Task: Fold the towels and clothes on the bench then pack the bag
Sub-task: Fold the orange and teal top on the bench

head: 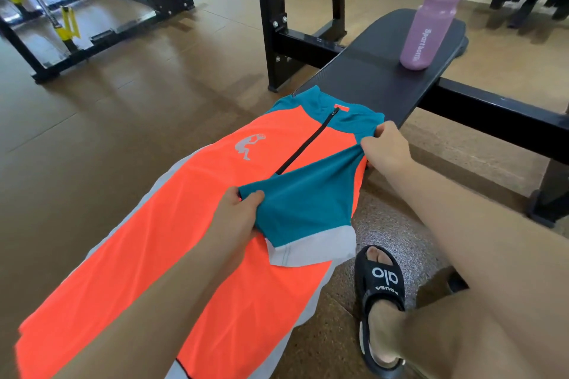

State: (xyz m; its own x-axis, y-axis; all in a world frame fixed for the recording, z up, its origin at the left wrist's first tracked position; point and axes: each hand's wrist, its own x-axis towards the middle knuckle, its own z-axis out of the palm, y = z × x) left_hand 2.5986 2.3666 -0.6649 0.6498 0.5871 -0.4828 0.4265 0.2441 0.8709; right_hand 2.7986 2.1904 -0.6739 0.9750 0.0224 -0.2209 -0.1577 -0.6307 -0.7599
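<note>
- Folding under way, by the look of it: orange jersey [191, 224] spread along the dark padded surface [385, 77], collar toward 1 o'clock.
- Left hand [237, 215] pinching the teal sleeve [304, 203] edge; right hand [385, 148] gripping its shoulder.
- Next, probably: lay sleeve flat across chest, smoothing the thin, slippery knit.
- Pink bottle [431, 24] upright at 1 o'clock.

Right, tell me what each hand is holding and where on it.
Both hold the orange and teal shirt by its teal sleeve: the left hand pinches the sleeve's edge, the right hand grips it up at the shoulder.
</note>
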